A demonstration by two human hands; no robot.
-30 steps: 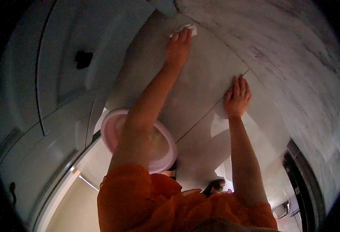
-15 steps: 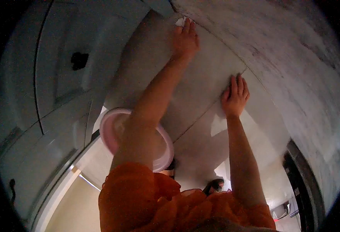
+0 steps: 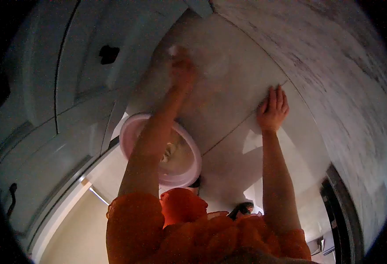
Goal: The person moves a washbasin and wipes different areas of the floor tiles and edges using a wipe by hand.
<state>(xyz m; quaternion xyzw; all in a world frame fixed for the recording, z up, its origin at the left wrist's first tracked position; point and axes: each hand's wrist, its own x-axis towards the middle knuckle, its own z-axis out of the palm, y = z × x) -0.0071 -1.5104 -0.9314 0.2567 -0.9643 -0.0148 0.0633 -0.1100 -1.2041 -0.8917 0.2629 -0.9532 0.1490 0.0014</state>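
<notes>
My left hand [image 3: 183,72], smeared by motion, is low over the grey tiled floor [image 3: 228,92] with a small white cloth [image 3: 173,50] at its fingertips. Whether the cloth is paper or fabric I cannot make out. My right hand [image 3: 273,112] lies flat on the tiles, fingers stretched out, beside a tile joint. Under my left forearm stands a pink basin [image 3: 194,165], partly hidden by the arm. A crumpled pale thing [image 3: 168,152] lies inside it.
Grey panelled doors [image 3: 85,79] with a dark knob [image 3: 109,54] rise on the left. A marbled wall [image 3: 325,75] closes off the right side. A dark-edged frame [image 3: 341,207] stands at lower right, and a light threshold [image 3: 65,198] runs along the lower left.
My left hand has swept back from the far corner, down and to the left, with the white cloth. My right hand stays flat on the floor. More of the basin's inside shows.
</notes>
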